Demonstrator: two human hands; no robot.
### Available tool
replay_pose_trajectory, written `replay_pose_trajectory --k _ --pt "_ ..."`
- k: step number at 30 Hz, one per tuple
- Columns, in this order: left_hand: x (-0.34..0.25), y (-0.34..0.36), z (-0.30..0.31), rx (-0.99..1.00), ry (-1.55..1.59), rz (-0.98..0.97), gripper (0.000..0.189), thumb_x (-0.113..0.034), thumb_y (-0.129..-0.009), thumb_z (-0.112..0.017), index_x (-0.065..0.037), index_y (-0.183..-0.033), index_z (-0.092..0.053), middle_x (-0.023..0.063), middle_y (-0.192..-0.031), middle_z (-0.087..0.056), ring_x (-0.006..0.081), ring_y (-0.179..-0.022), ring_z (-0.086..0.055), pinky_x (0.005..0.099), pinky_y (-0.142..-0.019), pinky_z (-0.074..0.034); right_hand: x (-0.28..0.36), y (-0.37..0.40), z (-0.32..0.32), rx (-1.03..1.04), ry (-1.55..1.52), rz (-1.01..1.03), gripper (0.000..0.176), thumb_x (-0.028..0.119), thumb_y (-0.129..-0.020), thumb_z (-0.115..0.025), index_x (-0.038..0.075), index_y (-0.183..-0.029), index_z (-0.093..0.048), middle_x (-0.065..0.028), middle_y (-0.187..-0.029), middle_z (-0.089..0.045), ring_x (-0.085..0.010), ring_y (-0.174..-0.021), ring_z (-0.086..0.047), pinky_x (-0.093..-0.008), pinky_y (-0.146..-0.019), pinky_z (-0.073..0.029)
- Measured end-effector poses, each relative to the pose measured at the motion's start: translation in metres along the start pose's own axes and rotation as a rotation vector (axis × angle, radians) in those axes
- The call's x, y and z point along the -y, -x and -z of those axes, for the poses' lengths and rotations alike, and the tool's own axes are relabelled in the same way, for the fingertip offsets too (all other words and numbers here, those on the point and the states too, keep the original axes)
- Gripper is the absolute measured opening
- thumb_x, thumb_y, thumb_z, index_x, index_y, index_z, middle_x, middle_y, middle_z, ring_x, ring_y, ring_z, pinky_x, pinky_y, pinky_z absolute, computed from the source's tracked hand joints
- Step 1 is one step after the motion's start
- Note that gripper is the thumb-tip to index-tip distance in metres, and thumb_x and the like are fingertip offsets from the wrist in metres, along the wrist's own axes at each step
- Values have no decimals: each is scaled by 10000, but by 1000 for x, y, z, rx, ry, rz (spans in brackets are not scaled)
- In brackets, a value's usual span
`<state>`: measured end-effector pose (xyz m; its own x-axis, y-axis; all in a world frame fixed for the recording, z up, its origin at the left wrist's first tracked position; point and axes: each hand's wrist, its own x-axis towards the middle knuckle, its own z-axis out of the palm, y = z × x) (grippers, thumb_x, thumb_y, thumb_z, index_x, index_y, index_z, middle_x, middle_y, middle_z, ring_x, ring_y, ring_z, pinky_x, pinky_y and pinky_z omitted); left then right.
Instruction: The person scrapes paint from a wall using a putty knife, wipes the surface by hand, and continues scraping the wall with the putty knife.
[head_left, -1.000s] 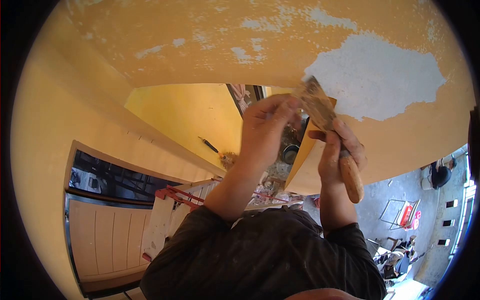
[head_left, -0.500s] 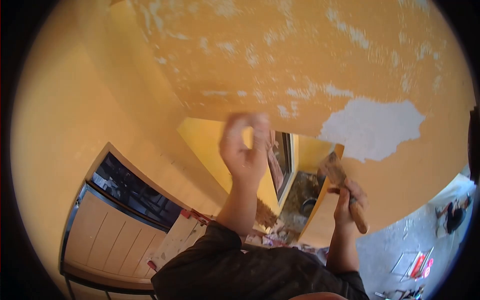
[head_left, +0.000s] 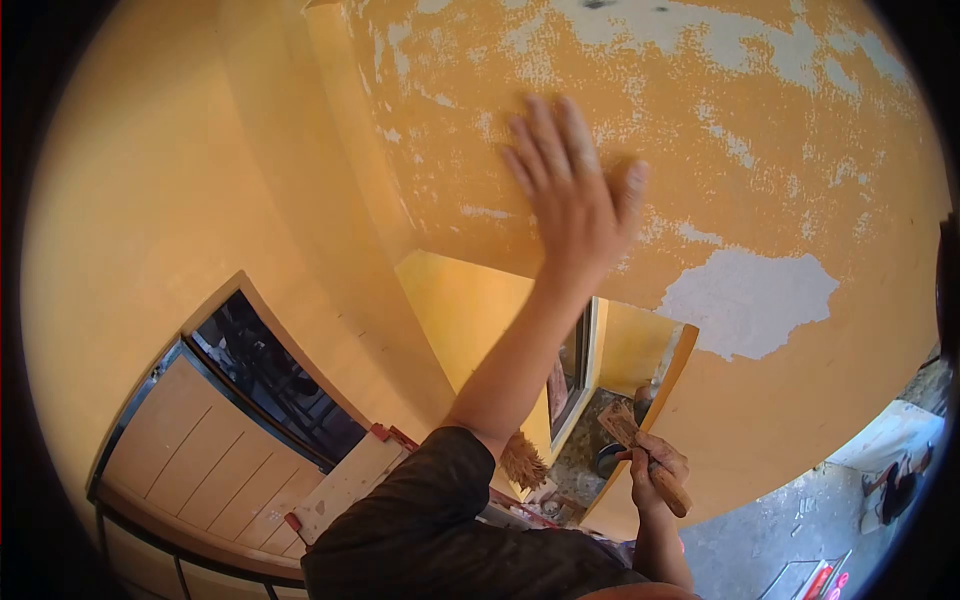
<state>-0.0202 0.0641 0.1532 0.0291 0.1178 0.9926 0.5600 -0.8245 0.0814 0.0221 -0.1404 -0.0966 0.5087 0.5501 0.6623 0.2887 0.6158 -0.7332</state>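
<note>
My left hand (head_left: 575, 195) lies with fingers spread against the orange wall (head_left: 470, 140), whose paint is patchy and worn through to white in many spots. Nothing is in that hand. Lower down on the right, my right hand (head_left: 655, 468) is closed around the wooden handle of a scraper-like tool (head_left: 622, 424), its flat, dirty blade pointing up and to the left. A large bare white patch (head_left: 750, 300) shows on the wall above the tool.
A window opening (head_left: 572, 375) with a ledge is below the wall. Planks (head_left: 350, 480) with red ends stand at lower left, beside a panelled door (head_left: 215, 470). Far below right, a person (head_left: 897, 492) sits on the grey floor (head_left: 760, 530).
My left hand has gone up and right, from curled fingers to spread ones on the wall. My right hand has moved lower and slightly left with the tool. The view has shifted.
</note>
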Motion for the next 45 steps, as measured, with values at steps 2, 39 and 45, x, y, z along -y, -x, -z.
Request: replay_pose_trajectory --k 2,39,45 --pt "-15 18 -1 44 51 -99 766 -512 -905 -332 46 -1395 -144 322 -1431 -62 508 -1317 -50 604 -1034 -30 3 1 -1 6 1 18 207 -106 -798 -500 -16 -952 -606 -173 -873 -609 -231 -680 -640 -333 -596 -574" --pt "-48 162 24 463 1614 1225 248 -215 -882 -598 31 -883 -622 25 -645 -550 83 -593 -517 214 -558 -412 -5 -92 -9 -172 124 371 241 29 -894 -455 -18 -1124 -509 -224 -1038 -557 -333 -904 -611 -388 -668 -587" --pt "-45 160 24 490 1548 1157 239 -204 -881 -600 34 -880 -621 34 -648 -562 81 -592 -528 209 -552 -413 -1 -89 -11 -201 -48 278 250 18 -891 -443 -23 -1129 -509 -227 -1043 -554 -342 -905 -615 -369 -650 -595"
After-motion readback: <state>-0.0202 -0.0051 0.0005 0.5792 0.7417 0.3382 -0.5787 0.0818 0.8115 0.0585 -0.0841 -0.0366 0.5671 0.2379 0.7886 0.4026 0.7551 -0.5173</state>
